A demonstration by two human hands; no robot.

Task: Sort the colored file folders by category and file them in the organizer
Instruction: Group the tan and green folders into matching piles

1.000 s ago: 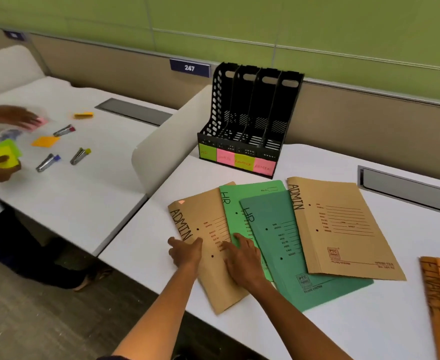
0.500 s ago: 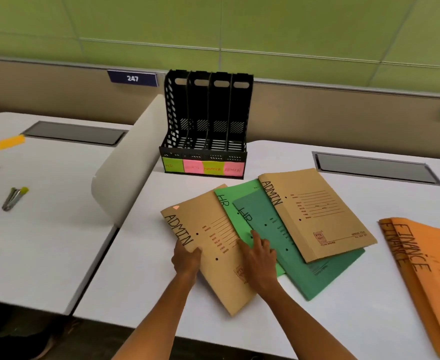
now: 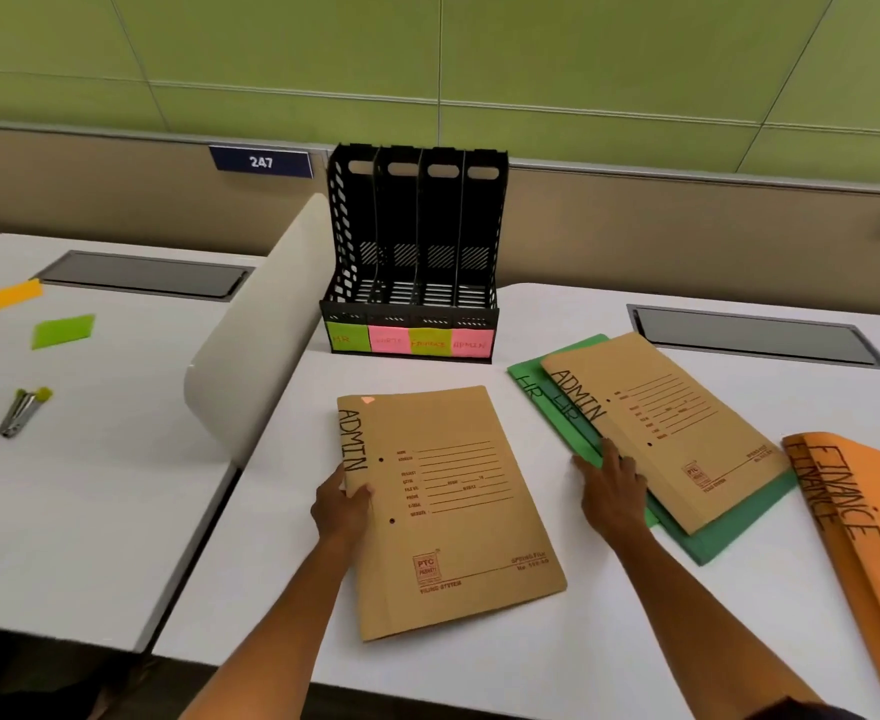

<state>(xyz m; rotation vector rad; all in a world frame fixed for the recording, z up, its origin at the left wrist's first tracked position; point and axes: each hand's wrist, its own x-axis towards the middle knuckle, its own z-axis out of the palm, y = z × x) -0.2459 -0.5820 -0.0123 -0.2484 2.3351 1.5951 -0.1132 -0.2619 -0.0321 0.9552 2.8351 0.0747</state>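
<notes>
Two hands are at work, yours, on the white desk point(image 3: 557, 662). Your left hand point(image 3: 342, 506) grips the spine edge of a brown folder point(image 3: 458, 517) marked ADMIN in black, thumb curled over the top, fingers tucked beneath; the folder lies flat and runs rightward from those fingers, printed with red form lines and a red stamp. Beyond the fingertips, at the back of the desk, stands the black organizer point(image 3: 414, 252), four upright slots with green, pink, green and pink labels across its foot. Your right hand point(image 3: 612, 491) rests with straight fingers point(image 3: 609, 454) pressing the near edge of a stack: a second brown ADMIN folder point(image 3: 677, 428) on top of two green folders point(image 3: 536, 392) marked HR. Right of that hand, apart from the stack, lie orange folders point(image 3: 864, 517) lettered FINANCE, running off the edge of view.
</notes>
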